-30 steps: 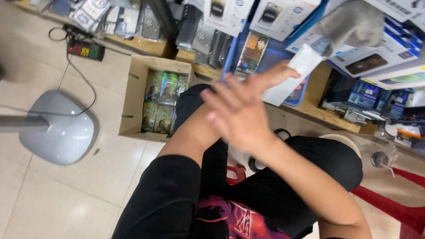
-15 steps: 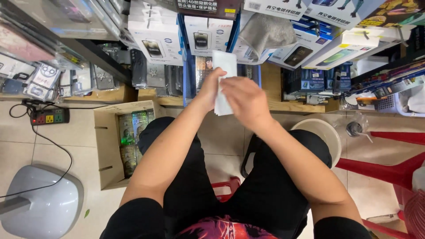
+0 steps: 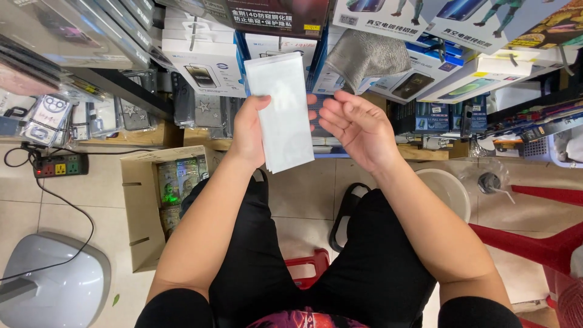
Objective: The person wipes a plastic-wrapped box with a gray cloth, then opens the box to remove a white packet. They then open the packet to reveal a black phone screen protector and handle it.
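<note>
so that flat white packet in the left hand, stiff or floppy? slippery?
Probably stiff: the white packet stands straight though the left hand pinches only one edge. Likely light, since thumb and fingers carry it. Its sheen suggests a slippery surface. The right hand is open beside it.

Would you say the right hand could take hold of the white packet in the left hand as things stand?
Probably yes. The right hand is open, palm up, just beside the white packet, which the left hand grips along one edge. The packet's near edge is bare and nothing lies between them.
</note>
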